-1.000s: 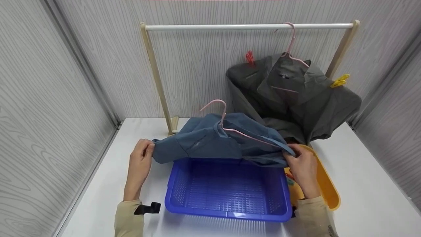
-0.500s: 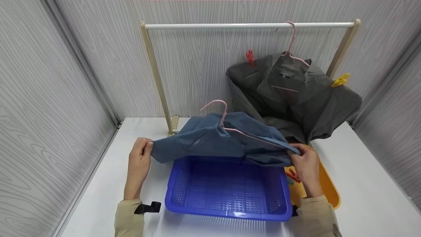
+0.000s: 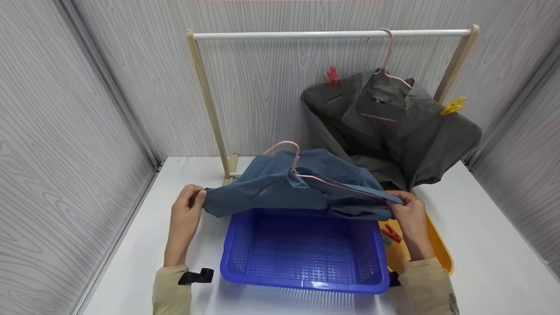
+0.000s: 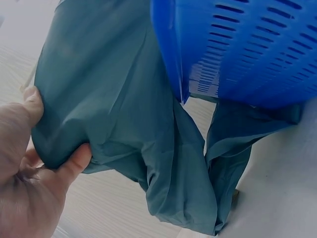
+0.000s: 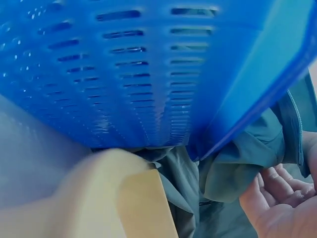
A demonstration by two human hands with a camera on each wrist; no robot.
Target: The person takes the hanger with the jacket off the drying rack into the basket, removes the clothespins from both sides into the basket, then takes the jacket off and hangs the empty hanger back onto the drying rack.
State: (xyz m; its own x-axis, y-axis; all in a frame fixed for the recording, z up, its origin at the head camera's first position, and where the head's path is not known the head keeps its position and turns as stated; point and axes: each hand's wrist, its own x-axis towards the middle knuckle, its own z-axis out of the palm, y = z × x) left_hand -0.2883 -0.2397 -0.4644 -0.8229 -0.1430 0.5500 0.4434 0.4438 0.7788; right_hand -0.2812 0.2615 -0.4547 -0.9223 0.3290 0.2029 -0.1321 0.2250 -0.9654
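A blue zip jacket (image 3: 267,192) is spread over the far part of the blue basket (image 3: 306,286), with a pink hanger (image 3: 297,153) inside it. The hanger's hook sticks up from the collar and tilts left. On the left, my left hand (image 3: 186,214) pinches the jacket's outer end between thumb and fingers; the left wrist view shows the cloth (image 4: 109,94) hanging beside the basket. My right hand (image 3: 411,216) holds the jacket's right front edge, where a zip (image 5: 297,111) runs in the right wrist view. Part of the hanger's left side is hidden under the cloth.
Behind stands a rack with a white rail (image 3: 280,35) and wooden legs. A dark grey jacket (image 3: 420,127) hangs there on a pink hanger, with a red clothespin (image 3: 332,76) and a yellow clothespin (image 3: 453,106). Right of the basket, a yellow tray (image 3: 442,249) holds red clothespins (image 3: 391,232).
My right hand has shifted slightly right, drawing the jacket's edge outward. The hanger's hook has sunk a little lower toward the collar. My left hand stays nearly in place.
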